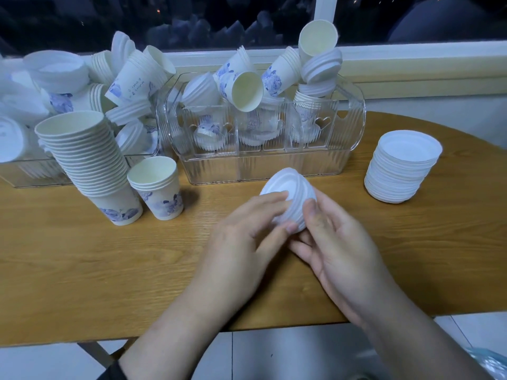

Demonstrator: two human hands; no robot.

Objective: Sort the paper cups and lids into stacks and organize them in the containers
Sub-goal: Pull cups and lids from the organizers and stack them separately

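table (82,270): wood-grain top, light brown, curved far-right edge; front edge ran across the lower part of the view
table leg (94,352): dark, angled, showed under the front edge at lower left
floor (274,355): pale tiles with thin dark grout lines, seen below the table
window (192,20): dark glass behind the table, a few small orange lights in it
window frame (323,9): white upright bar, right of centre
sill (411,64): pale ledge along the back, just behind the table
plastic bag (491,363): bluish, crinkled, bottom-right corner, mostly cut off

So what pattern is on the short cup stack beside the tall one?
Blue floral print on white, on the short cup stack, head view.
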